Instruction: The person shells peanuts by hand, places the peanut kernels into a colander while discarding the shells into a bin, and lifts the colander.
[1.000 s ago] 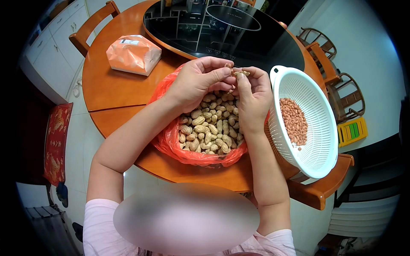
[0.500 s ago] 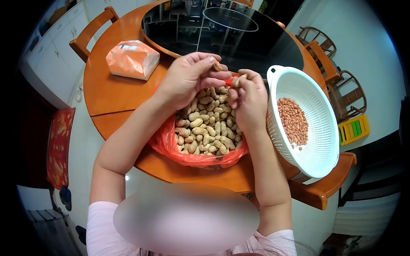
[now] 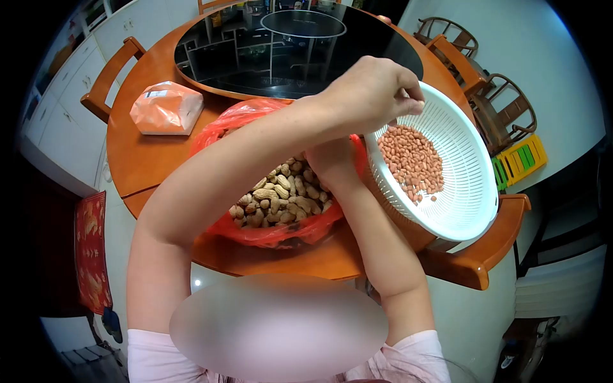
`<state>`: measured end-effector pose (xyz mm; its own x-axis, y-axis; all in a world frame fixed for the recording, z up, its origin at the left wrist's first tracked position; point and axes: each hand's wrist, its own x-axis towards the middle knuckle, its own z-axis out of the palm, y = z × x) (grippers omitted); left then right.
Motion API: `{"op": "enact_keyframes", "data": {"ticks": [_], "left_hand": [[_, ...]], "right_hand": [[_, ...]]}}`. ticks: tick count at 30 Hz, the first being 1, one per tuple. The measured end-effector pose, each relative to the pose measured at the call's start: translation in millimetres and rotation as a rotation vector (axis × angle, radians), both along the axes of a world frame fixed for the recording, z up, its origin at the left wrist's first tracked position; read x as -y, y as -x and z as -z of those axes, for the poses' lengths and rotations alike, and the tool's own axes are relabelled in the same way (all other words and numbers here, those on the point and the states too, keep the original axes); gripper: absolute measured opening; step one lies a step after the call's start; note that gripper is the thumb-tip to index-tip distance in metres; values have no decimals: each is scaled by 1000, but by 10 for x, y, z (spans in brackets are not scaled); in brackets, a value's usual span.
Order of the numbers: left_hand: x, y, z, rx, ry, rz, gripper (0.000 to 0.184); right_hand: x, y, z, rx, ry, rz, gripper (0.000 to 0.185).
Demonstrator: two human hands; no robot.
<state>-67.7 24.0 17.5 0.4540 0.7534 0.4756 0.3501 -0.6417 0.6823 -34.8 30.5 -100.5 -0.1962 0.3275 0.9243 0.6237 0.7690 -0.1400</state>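
Peanuts in their shells point(image 3: 281, 191) lie heaped inside a crumpled red plastic bag point(image 3: 274, 237), open at the top, near the front edge of the round wooden surface point(image 3: 147, 166). Both hands are close by. The left forearm crosses over the bag and blocks the view of its middle. The left hand point(image 3: 378, 92) hangs at the rim of a white slotted basket point(image 3: 469, 185), fingers curled downward; I cannot tell whether the tips meet or pinch anything. The right hand point(image 3: 333, 156) is under that forearm at the bag's right side, its fingers mostly hidden, so its grip cannot be told.

Just right of the bag, the basket holds a pile of reddish shelled kernels point(image 3: 412, 159), gathered toward its left side. Left of the bag, apart from it, sits an orange-and-white packet point(image 3: 166, 108). Beyond them a glossy black turntable point(image 3: 223, 57) takes up the far part of the surface.

Around the surface, a wooden chair point(image 3: 463, 274) stands at the near right, partly covered by the basket, and another chair point(image 3: 112, 80) at the left. Farther out are a dark armchair point(image 3: 511, 115), a yellow-and-green plastic item point(image 3: 523, 156), white cabinets point(image 3: 70, 127) and a red mat point(image 3: 92, 255).
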Motion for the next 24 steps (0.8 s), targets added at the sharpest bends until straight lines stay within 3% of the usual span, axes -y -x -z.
{"op": "enact_keyframes", "data": {"ticks": [2, 4, 5, 7, 11, 13, 15, 16, 19, 24], "left_hand": [[27, 60, -11, 113, 160, 34, 23], [116, 247, -52, 350, 379, 83, 27], [136, 377, -41, 481, 477, 86, 30], [184, 690, 2, 723, 587, 124, 33], [339, 1166, 136, 889, 693, -14, 31], [358, 1293, 240, 875, 724, -12, 28], [352, 1429, 324, 835, 763, 79, 27], [383, 1352, 337, 657, 622, -125, 23], [398, 1293, 444, 472, 444, -174, 17], [299, 1284, 658, 420, 387, -199, 19]], "right_hand": [[23, -32, -4, -204, 331, -204, 19], [213, -153, -319, -500, 1225, -703, 21], [112, -163, -202, -535, 1182, -821, 23], [178, -117, -352, -976, 1280, -876, 21], [142, -141, -326, -1040, 1279, -975, 22], [145, -177, -330, -826, 1298, -900, 16], [213, -110, -343, -505, 968, -618, 15], [223, -115, -326, -345, 881, -447, 13], [247, -136, -292, 64, 485, -123, 14], [266, -155, -315, 112, 572, -120, 15]]}}
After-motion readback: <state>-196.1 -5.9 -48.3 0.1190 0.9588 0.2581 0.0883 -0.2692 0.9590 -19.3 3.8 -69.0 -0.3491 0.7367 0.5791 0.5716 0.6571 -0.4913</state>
